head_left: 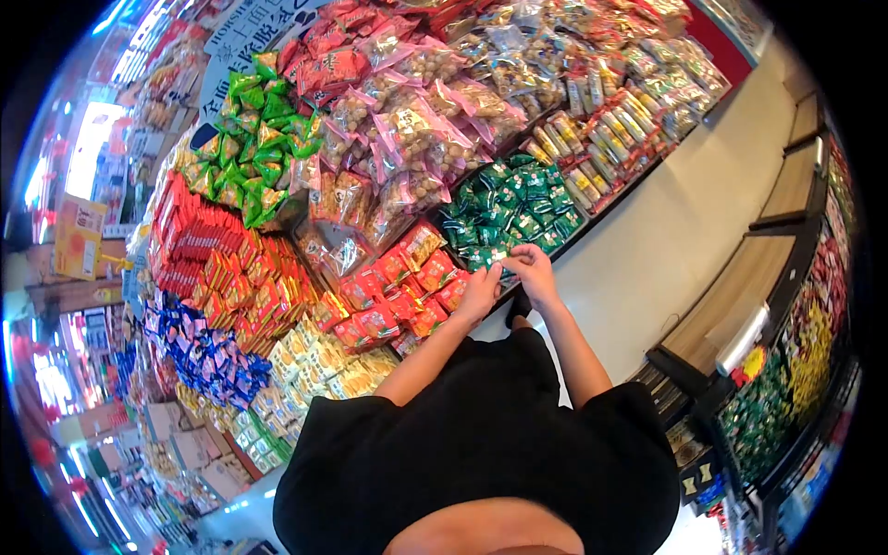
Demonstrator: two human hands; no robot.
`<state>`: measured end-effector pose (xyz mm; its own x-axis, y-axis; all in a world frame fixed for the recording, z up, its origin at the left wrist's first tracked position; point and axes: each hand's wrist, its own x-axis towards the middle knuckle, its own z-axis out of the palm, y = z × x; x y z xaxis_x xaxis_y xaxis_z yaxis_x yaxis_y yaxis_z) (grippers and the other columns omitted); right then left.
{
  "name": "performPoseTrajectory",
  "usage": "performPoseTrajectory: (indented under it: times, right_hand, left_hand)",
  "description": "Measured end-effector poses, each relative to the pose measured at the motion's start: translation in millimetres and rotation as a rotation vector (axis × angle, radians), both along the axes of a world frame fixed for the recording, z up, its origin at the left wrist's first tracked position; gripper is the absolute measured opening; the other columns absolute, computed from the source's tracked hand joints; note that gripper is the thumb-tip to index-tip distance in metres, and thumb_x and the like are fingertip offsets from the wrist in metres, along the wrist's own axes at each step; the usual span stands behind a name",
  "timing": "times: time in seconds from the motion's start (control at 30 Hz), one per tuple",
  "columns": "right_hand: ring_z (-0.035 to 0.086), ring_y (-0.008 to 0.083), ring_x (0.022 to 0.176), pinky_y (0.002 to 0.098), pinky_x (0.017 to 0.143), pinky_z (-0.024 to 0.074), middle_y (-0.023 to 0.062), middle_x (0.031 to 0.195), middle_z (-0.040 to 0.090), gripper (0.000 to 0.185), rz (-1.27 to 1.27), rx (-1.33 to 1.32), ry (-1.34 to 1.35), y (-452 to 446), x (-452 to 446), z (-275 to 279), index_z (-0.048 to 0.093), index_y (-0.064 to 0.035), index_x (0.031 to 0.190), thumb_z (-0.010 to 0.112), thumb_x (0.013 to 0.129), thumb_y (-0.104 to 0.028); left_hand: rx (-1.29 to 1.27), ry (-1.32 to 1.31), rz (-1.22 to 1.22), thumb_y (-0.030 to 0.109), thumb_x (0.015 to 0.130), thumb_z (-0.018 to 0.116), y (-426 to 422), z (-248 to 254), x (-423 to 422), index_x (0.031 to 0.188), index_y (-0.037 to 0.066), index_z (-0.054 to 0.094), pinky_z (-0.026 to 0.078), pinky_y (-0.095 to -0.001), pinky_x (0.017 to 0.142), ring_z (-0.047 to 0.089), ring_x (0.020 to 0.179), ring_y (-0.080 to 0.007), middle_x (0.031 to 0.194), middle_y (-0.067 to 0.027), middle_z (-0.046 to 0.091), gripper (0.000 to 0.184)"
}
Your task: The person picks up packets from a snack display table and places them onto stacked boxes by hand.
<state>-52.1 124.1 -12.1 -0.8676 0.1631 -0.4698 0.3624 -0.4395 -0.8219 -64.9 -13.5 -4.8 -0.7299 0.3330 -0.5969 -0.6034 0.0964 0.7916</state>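
My left hand (480, 294) and my right hand (534, 272) meet in front of my body, above the near edge of the snack display. The fingertips of both hands are pinched close together. Whatever sits between them, if anything, is too small to make out. Just beyond the fingers lies a pile of small dark green packets (518, 199) in a black-edged bin. Red packets (407, 282) with pictures on them fill the compartment beside my left hand.
Pink-edged clear bags (416, 129), green packets (264, 139), cylindrical packs (620, 129), blue packets (199, 347) and pale yellow packets (319, 361) fill other compartments. Pale floor (684, 222) runs along the right, bordered by a wooden-topped shelf (726, 287). A yellow sign (79, 239) stands left.
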Motion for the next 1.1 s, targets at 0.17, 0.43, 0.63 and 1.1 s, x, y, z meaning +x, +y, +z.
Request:
performPoseTrajectory:
  times: [0.17, 0.43, 0.63, 1.1]
  right_hand:
    - [0.055, 0.011, 0.066, 0.0226, 0.055, 0.0417, 0.0066, 0.077, 0.06, 0.03, 0.087, 0.076, 0.004, 9.4, -47.6, -23.7, 0.051, 0.0003, 0.096, 0.07, 0.074, -0.008]
    - [0.058, 0.0136, 0.068, 0.0261, 0.062, 0.0482, 0.0072, 0.077, 0.06, 0.026, 0.059, 0.406, 0.073, -8.1, -74.2, -52.8, 0.054, -0.0008, 0.089, 0.072, 0.074, -0.013]
    - [0.062, 0.0184, 0.064, 0.031, 0.062, 0.0491, 0.0102, 0.069, 0.063, 0.023, 0.053, 0.752, 0.145, -20.2, -77.0, -57.2, 0.057, -0.0003, 0.085, 0.072, 0.073, -0.013]
    - [0.06, 0.0281, 0.08, 0.0356, 0.072, 0.0477, 0.0139, 0.084, 0.06, 0.021, -0.109, 1.151, 0.425, -57.7, 32.1, -14.1, 0.059, -0.001, 0.088, 0.069, 0.071, -0.007]
  left_hand:
    - [-0.041, -0.177, 0.221, 0.044, 0.092, 0.049, 12.7, -16.9, -26.0, 0.082, 0.007, 0.049, 0.034, -0.0228, 0.042, 0.041, 0.049, -0.0074, 0.067, 0.0, 0.048, 0.038]
    - [0.004, -0.225, 0.355, 0.037, 0.092, 0.05, 1.4, -16.4, -27.2, 0.102, 0.005, 0.052, 0.039, -0.0214, 0.05, 0.049, 0.06, -0.0081, 0.088, -0.004, 0.058, 0.034]
    - [0.023, -0.155, 0.307, 0.031, 0.092, 0.05, -19.6, 5.1, -7.7, 0.099, 0.005, 0.053, 0.04, -0.0209, 0.051, 0.051, 0.06, -0.0073, 0.086, -0.0027, 0.059, 0.027]
    - [0.219, 1.362, 0.313, 0.004, 0.081, 0.053, -197.7, 279.4, 102.4, 0.082, 0.004, 0.059, 0.044, -0.0299, 0.059, 0.052, 0.068, -0.0162, 0.078, -0.0083, 0.057, 0.006]
